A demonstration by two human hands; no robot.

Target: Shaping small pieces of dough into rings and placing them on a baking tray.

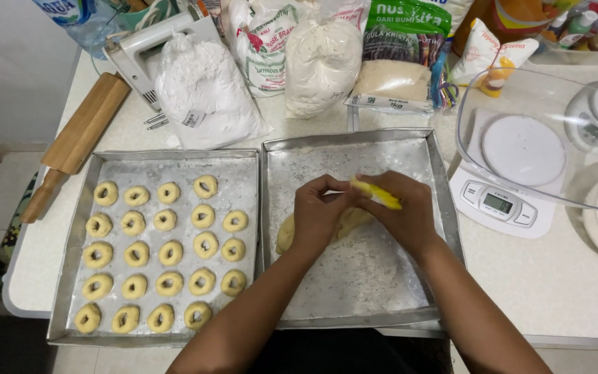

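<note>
Both hands meet over the right tray (423, 149). Right hand (403, 211) pinches a yellow tool (376, 194); left hand (318, 211) fingers pressed on dough (344, 225) beneath. Finished rings (167, 249) sit at nine o'clock, kept apart on the floured left tray (70, 228).

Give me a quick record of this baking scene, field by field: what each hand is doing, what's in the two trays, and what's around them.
left hand: pinching at the dough, fingers meeting the right hand
right hand: holds a yellow tool
dough lump: on the right tray, partly hidden under the hands
left tray: rows of dough rings
rolling pin: left of the trays
kitchen scale: right of the trays, clear bowl on it
flour bags: behind the trays
</note>
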